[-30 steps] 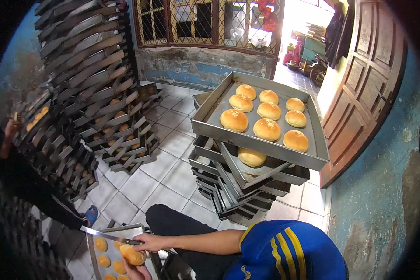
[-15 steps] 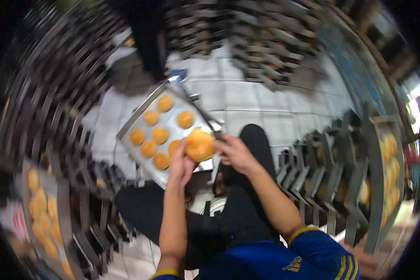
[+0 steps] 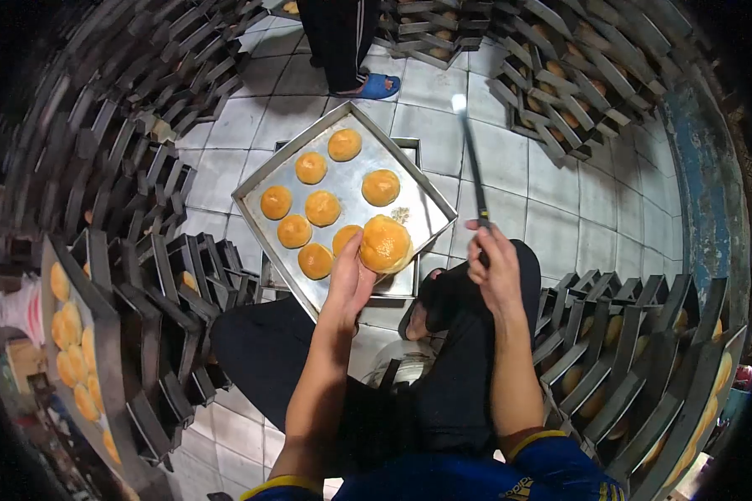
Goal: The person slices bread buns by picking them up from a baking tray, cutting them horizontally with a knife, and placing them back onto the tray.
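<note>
My left hand [image 3: 353, 282] holds a golden bun [image 3: 386, 245] over the lower right part of a metal tray [image 3: 267, 167]. Several more buns, such as one at the tray's top [image 3: 343, 144], rest on its surface. Off to the right, my right hand [image 3: 493, 265] is closed round the dark handle of a long knife [image 3: 471, 154]. Its blade points up and away, apart from the bun.
Stacked trays of buns stand at my left [image 3: 113, 334] and right [image 3: 685, 401]. More stacks [image 3: 560, 75] line the far side. Another person's foot in a blue sandal [image 3: 378, 87] is on the tiled floor [image 3: 501, 150] beyond the tray.
The view has swung down and round from the doorway to the tray between my legs. My right hand, with the knife, has moved away from the bun to the right.
</note>
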Demonstrator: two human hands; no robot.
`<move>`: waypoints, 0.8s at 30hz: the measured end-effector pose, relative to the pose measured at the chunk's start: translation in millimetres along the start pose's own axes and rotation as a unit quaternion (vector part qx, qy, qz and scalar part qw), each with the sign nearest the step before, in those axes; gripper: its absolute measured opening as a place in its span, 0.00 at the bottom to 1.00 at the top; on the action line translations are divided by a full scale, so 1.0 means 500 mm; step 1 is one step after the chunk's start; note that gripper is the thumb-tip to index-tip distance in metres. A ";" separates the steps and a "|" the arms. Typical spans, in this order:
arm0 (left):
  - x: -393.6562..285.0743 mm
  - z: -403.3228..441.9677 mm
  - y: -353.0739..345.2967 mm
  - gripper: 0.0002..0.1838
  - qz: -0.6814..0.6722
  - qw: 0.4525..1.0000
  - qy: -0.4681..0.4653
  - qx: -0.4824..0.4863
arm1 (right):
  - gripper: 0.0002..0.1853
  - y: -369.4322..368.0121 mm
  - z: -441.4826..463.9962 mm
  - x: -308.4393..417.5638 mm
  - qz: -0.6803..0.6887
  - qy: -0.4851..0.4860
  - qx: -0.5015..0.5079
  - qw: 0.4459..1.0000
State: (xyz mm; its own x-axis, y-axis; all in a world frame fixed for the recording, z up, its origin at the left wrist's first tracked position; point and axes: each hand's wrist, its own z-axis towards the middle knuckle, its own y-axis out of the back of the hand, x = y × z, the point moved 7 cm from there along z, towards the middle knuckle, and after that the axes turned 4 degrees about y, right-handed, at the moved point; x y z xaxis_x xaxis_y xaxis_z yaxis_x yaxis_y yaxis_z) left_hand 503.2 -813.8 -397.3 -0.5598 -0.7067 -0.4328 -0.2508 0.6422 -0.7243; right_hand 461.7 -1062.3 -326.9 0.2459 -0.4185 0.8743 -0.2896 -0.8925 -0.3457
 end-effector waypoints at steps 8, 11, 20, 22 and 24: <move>0.101 0.333 0.122 0.23 0.142 0.988 0.017 -0.057 | 0.20 0.065 0.026 0.020 0.042 0.009 -0.070 0.997; 0.090 0.379 0.115 0.22 0.411 0.908 0.015 -0.082 | 0.20 0.072 0.031 0.021 0.055 0.009 -0.065 0.996; -0.098 0.443 0.175 0.25 0.638 0.688 -0.199 -0.282 | 0.22 0.070 0.043 0.017 0.061 -0.001 -0.046 0.997; -0.089 0.517 0.268 0.31 0.630 0.700 -0.087 -0.324 | 0.22 0.069 0.044 0.013 0.056 -0.007 -0.047 0.997; -0.090 0.526 0.263 0.33 0.621 0.714 -0.056 -0.319 | 0.23 0.071 0.042 0.011 0.051 -0.012 -0.051 0.997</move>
State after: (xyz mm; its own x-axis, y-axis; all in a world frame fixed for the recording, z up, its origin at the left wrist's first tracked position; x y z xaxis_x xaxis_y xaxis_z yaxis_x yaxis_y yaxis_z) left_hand 703.5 -775.7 -614.1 -0.6063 0.5282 -0.5944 0.0547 0.7735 0.6315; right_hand 472.5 -1099.8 -341.3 0.2320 -0.5111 0.8276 -0.4069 -0.8238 -0.3947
